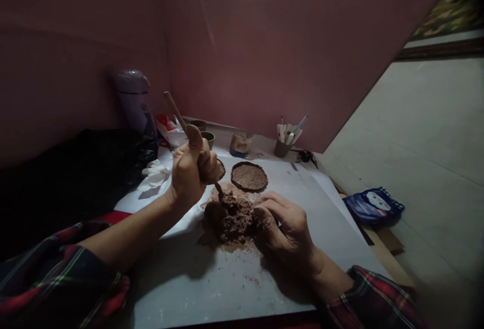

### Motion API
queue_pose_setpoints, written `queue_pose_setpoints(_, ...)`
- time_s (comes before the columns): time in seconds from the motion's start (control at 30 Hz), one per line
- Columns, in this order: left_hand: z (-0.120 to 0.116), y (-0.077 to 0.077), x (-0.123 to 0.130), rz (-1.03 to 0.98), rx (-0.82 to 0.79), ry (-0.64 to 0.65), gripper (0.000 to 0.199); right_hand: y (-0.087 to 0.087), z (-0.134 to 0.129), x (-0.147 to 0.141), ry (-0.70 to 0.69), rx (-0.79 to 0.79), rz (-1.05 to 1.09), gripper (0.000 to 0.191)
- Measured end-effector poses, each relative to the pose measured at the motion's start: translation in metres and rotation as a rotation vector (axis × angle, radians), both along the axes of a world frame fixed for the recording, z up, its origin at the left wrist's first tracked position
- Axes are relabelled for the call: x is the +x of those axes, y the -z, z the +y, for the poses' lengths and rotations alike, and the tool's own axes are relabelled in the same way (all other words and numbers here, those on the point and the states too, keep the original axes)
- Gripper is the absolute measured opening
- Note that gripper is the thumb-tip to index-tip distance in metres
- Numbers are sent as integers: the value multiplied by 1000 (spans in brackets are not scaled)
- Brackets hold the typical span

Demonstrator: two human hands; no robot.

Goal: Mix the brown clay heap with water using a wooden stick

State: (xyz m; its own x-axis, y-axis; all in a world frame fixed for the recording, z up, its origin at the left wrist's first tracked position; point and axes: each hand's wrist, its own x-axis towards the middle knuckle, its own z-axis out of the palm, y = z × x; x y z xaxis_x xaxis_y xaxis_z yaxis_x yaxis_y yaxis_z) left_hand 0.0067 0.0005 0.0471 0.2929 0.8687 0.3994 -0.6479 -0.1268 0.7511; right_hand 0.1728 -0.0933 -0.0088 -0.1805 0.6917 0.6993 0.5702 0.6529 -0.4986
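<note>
Left of centre, the left hand (191,167) grips a tilted stick (175,109); clay (236,220) lies heaped below centre; at its right edge the right hand (289,225) curls, whether around any I cannot tell

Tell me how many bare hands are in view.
2: the left hand, gripping a stick, and the right hand, at the right edge of the brown mound.

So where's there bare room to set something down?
The white tabletop looks bare right of the round, rimmed brown clay-like slab and right hand. A partly shadowed patch lies between the left forearm and near edge. Crowded: around the lumpy brown clay-like heap, and the back, with round olive cups.
</note>
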Motion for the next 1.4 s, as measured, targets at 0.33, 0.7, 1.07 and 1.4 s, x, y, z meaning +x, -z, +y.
queue_pose_setpoints(0.33, -20, -25, -8, -18, -33, 44, 65, 1, 1, 1, 2, -13, -18, 18)
queue_pose_setpoints(0.7, -25, 5, 10, 104, 38, 74, 62, 0, -1, 1, -16, -14, -21, 19)
queue_pose_setpoints(1.07, -28, 9, 8, 132, 103, 68, 59, -1, 1, 0, -25, -2, -46, 21)
queue_pose_setpoints(1.4, -12, -14, -21, 644, 483, 172, 24, -1, -1, 0, -6, -27, -68, 20)
